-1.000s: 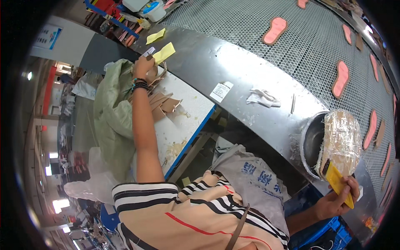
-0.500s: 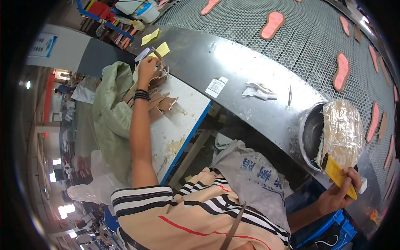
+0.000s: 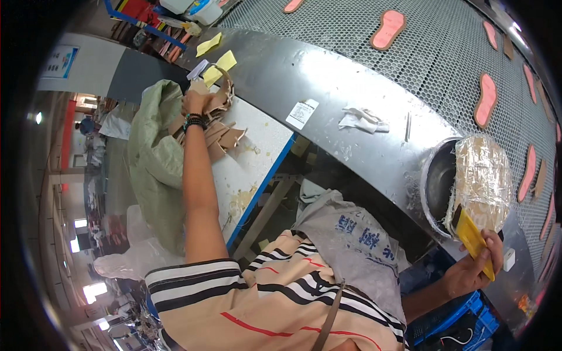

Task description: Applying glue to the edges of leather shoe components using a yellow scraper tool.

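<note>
Some yellow papers [image 3: 225,62] near brown pieces [image 3: 223,138]

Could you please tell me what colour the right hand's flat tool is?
The flat tool is mostly yellow, clearest in the head view.

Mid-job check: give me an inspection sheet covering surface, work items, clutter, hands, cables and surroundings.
Surface: metal bench; white tabletop with yellowish residue.
Work items: brown pieces piled on the white tabletop; metal bowl partly covered by a shiny wrapped pad.
Clutter: yellow papers, white label and crumpled white cloth on the bench.
Hands: left hand at the brown pieces, grip unclear; right hand holds a flat yellow tool.
Cables: thin white cord at the blue crate.
Surroundings: green sack; mesh surface carrying pink insole shapes.
</note>
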A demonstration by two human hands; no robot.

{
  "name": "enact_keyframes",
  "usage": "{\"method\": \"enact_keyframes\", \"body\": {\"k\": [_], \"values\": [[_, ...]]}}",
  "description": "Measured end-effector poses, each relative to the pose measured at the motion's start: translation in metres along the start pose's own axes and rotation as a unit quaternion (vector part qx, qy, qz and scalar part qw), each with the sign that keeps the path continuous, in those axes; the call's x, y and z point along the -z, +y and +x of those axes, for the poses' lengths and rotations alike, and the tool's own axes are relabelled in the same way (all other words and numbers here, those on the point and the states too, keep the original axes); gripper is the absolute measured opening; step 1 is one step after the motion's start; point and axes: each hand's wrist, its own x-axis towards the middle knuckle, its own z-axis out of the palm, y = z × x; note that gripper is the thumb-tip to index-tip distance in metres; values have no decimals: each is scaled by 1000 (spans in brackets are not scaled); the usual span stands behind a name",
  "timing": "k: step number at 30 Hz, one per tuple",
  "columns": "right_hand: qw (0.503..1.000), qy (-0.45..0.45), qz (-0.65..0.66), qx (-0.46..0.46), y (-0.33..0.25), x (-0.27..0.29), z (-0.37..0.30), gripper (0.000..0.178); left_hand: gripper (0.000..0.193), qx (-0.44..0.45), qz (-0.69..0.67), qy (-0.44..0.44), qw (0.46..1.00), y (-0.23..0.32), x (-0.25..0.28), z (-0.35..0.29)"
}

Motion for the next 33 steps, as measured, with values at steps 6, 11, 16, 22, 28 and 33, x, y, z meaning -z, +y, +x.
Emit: {"method": "enact_keyframes", "body": {"k": [6, 11, 16, 22, 28, 33], "values": [[985, -56, -160, 29, 11, -9, 0, 13, 24, -231, -259, 54, 936, 16, 105, -86], [987, -57, -138, -54, -1, -34, 9, 14, 38, -234, -636, -118, 726, 35, 197, -239], [981, -82, -160, -77, 13, -51, 1, 13, 37, -109, -771, -453, 433, 106, 137, -417], [971, -99, -211, -47, 22, -52, -2, 14, 23, -190, -573, -697, 386, 101, 129, -423], [966, -121, -224, -39, 22, -53, 2, 13, 33, -422, -394, -550, 604, 102, 118, -396], [983, -60, -159, -66, 19, -57, 2, 13, 32, 8, -743, -491, 454, 160, 133, -396]]}}
